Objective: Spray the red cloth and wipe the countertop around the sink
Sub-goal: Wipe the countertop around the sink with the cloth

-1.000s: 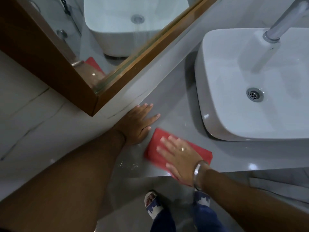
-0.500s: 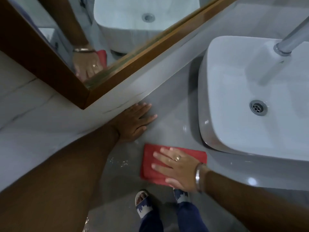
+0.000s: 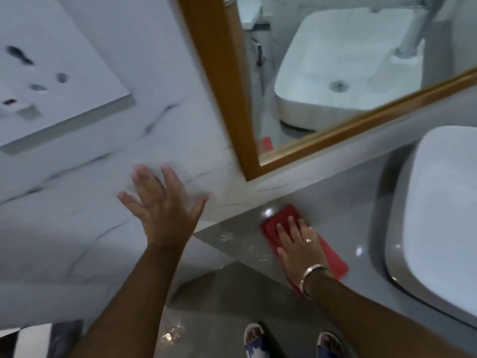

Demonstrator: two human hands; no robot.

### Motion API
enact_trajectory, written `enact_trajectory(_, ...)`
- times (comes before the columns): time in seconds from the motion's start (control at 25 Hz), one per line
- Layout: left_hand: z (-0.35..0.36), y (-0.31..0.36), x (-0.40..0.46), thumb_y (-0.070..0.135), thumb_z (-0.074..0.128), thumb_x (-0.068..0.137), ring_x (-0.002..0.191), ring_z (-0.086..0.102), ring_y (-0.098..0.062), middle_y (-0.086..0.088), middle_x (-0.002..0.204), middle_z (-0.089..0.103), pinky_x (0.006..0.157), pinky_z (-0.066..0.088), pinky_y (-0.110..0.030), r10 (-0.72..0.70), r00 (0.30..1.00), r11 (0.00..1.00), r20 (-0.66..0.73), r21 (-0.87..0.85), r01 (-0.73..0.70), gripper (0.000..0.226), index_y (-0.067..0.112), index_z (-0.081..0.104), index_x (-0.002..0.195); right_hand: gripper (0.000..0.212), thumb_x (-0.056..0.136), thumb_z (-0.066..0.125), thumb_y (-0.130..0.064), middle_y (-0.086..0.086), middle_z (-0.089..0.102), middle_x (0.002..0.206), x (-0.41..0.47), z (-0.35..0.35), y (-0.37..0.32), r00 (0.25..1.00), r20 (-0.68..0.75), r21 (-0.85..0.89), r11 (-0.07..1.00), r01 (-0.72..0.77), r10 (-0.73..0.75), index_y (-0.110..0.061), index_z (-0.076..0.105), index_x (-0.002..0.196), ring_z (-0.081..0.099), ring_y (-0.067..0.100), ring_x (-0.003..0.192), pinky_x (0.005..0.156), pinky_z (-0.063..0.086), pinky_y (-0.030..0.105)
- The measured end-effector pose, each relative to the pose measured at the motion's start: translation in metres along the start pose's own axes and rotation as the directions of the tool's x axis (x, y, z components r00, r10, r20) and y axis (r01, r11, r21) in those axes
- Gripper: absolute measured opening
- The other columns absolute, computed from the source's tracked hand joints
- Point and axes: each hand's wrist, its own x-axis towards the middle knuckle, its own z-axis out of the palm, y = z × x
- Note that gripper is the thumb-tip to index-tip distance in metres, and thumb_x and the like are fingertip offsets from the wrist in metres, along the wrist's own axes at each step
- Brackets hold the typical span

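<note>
The right hand [image 3: 300,245] lies flat, palm down, on the red cloth [image 3: 333,257], fingers stretched out and a little apart, pressing it against the grey desk [image 3: 343,202]. It is not gripping anything; the cloth simply sits under the open palm. A ring shows on one finger and a metal bangle [image 3: 311,275] circles the wrist. The cloth reaches out beyond the fingertips toward the wall and trails back past the wrist toward the front edge of the desk. It lies to the left of the white sink [image 3: 438,215], near it but not touching, with a strip of bare grey surface between them.

The left hand [image 3: 164,205] is raised in front of the marbled white wall [image 3: 77,202], fingers spread wide and holding nothing. It is blurred, and I cannot tell whether it touches the wall or hangs just off it. It is well apart from the cloth.

Small wet patches glisten on the desk just left of the cloth [image 3: 247,244]. Above, a wood-framed mirror [image 3: 214,81] hangs on the wall, and its glass shows the sink and a corner of the red cloth. Below the desk edge, two sandalled feet [image 3: 254,337] stand on the grey floor, where another wet patch shines.
</note>
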Motion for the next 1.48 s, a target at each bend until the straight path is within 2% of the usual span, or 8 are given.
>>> enact_trajectory(0.16, -0.019, -0.039, 0.029, 0.097, 0.052, 0.064, 0.148, -0.023, -0.033, -0.043, 0.153, 0.012, 0.112, 0.001, -0.074, -0.113, 0.987, 0.994, -0.111, -0.009, 0.113, 0.138, 0.019, -0.016, 0.156, 0.058, 0.090, 0.045, -0.052, 0.009, 0.044, 0.153, -0.019, 0.005, 0.051, 0.842, 0.075, -0.183, 0.823, 0.538, -0.534, -0.027, 0.049, 0.142, 0.042, 0.030, 0.139, 0.111, 0.026, 0.047)
enact_trajectory(0.4, -0.020, -0.074, 0.031, 0.102, 0.051, 0.054, 0.141, -0.041, -0.022, 0.002, 0.152, -0.048, 0.089, 0.011, -0.092, -0.123, 0.988, 0.985, -0.090, -0.133, 0.110, 0.142, 0.033, -0.026, 0.151, 0.064, 0.099, 0.011, -0.050, 0.016, 0.012, 0.164, 0.029, 0.001, -0.039, 1.000, -0.004, -0.129, 0.992, 0.009, -0.010, -0.022, 0.015, 0.157, 0.015, 0.042, 0.149, 0.118, 0.022, 0.054)
enact_trajectory(0.64, -0.004, -0.079, 0.031, 0.100, 0.054, 0.055, 0.144, -0.037, -0.025, 0.000, 0.157, -0.041, 0.085, 0.007, -0.093, -0.072, 0.986, 0.987, -0.148, -0.155, 0.048, 0.141, 0.032, -0.018, 0.154, 0.057, 0.091, 0.042, -0.054, 0.005, 0.048, 0.151, 0.053, -0.006, -0.055, 0.756, 0.176, -0.227, 0.721, 0.655, -0.631, -0.032, 0.045, 0.143, 0.048, 0.030, 0.136, 0.108, 0.042, 0.050)
enact_trajectory(0.8, 0.002, -0.076, 0.031, 0.100, 0.053, 0.056, 0.146, -0.034, -0.025, 0.001, 0.159, -0.039, 0.084, 0.008, -0.093, -0.088, 0.978, 0.984, -0.191, -0.170, 0.055, 0.138, 0.033, -0.018, 0.154, 0.063, 0.089, 0.049, -0.054, 0.008, 0.047, 0.151, 0.059, -0.028, -0.007, 0.720, 0.203, -0.364, 0.632, 0.685, -0.664, -0.026, 0.044, 0.145, 0.047, 0.030, 0.137, 0.109, 0.034, 0.051)
enact_trajectory(1.04, 0.012, -0.080, 0.028, 0.100, 0.052, 0.057, 0.147, -0.031, -0.028, -0.003, 0.161, -0.035, 0.092, -0.007, -0.090, -0.058, 0.971, 0.991, -0.233, -0.132, 0.028, 0.137, 0.032, -0.014, 0.155, 0.061, 0.089, 0.054, -0.048, 0.010, 0.047, 0.151, 0.117, -0.004, -0.135, 0.598, 0.104, -0.251, 0.561, 0.789, -0.795, -0.023, 0.044, 0.144, 0.043, 0.033, 0.138, 0.115, 0.034, 0.048)
enact_trajectory(1.28, 0.002, -0.076, 0.027, 0.099, 0.051, 0.062, 0.145, -0.035, -0.024, 0.001, 0.158, -0.041, 0.106, -0.023, -0.066, -0.109, 0.967, 0.985, -0.231, -0.152, 0.075, 0.133, 0.034, -0.022, 0.153, 0.065, 0.093, 0.039, -0.054, 0.009, 0.035, 0.157, 0.036, -0.006, -0.029, 0.857, 0.057, -0.211, 0.833, 0.511, -0.512, -0.021, 0.036, 0.150, 0.041, 0.031, 0.141, 0.112, 0.035, 0.049)
enact_trajectory(1.36, 0.001, -0.077, 0.029, 0.099, 0.050, 0.062, 0.145, -0.036, -0.024, 0.002, 0.157, -0.042, 0.105, -0.024, -0.066, -0.118, 0.968, 0.983, -0.221, -0.166, 0.082, 0.133, 0.034, -0.023, 0.152, 0.064, 0.097, 0.026, -0.053, 0.010, 0.025, 0.159, 0.012, 0.002, -0.020, 0.987, -0.049, -0.113, 0.983, 0.148, -0.154, -0.018, 0.033, 0.151, 0.039, 0.037, 0.141, 0.113, 0.032, 0.049)
enact_trajectory(1.48, 0.003, -0.076, 0.028, 0.099, 0.049, 0.062, 0.145, -0.036, -0.024, 0.002, 0.157, -0.042, 0.104, -0.021, -0.069, -0.118, 0.966, 0.982, -0.230, -0.172, 0.079, 0.132, 0.034, -0.022, 0.152, 0.067, 0.096, 0.028, -0.051, 0.019, 0.031, 0.158, 0.027, 0.015, -0.096, 0.921, -0.094, 0.046, 0.926, -0.375, 0.377, -0.013, 0.029, 0.152, 0.036, 0.043, 0.141, 0.112, 0.035, 0.054)
